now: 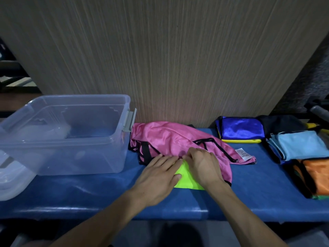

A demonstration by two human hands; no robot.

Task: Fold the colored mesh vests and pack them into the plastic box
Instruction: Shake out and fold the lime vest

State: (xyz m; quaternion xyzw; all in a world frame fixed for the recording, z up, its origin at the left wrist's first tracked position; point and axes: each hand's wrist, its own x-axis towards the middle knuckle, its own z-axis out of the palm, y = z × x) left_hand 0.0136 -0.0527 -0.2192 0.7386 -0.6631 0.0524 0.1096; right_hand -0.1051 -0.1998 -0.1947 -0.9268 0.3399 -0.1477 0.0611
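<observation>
Both hands (179,172) atop pink vest (170,138).

a sports storeroom is suggested: blue padded bench (249,184), folded bibs (240,129), wood-grain panel (169,59) behind.

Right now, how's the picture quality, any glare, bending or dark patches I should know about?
Head view: wide-angle bending bows the blue table edge and slants the wood panel; soft glare sheens the pink vest and the plastic box walls; corners and the floor below fall dark; the left hand and right hand look sharp, not smeared.
</observation>
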